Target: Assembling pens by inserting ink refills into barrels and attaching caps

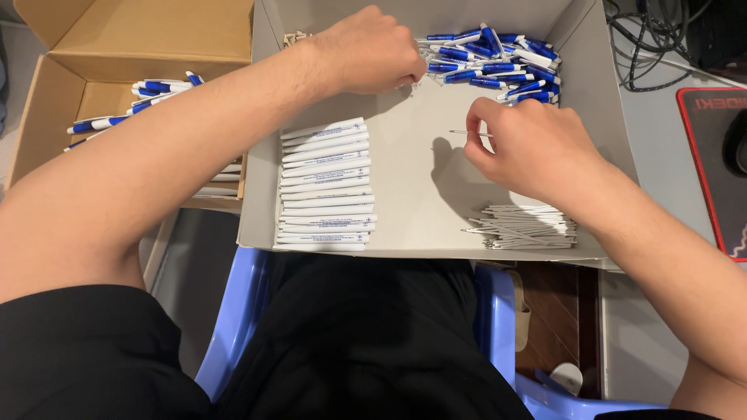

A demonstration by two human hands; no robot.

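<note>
A grey cardboard tray [412,187] rests on my lap. My left hand [369,50] reaches to the tray's far side, fingers curled at the edge of a heap of blue-and-white pen parts [498,62]; whether it grips one is hidden. My right hand [533,144] hovers over the tray's right half and pinches a thin pen refill [467,133] between thumb and forefinger. A neat row of white pen barrels [325,187] lies at the tray's left. A bundle of thin refills [525,228] lies at the near right corner.
A brown cardboard box [58,93] at the left holds several assembled blue-and-white pens [148,97]. A blue plastic chair [233,311] shows under my legs. A red-edged dark mat [712,155] and cables [646,39] lie on the right.
</note>
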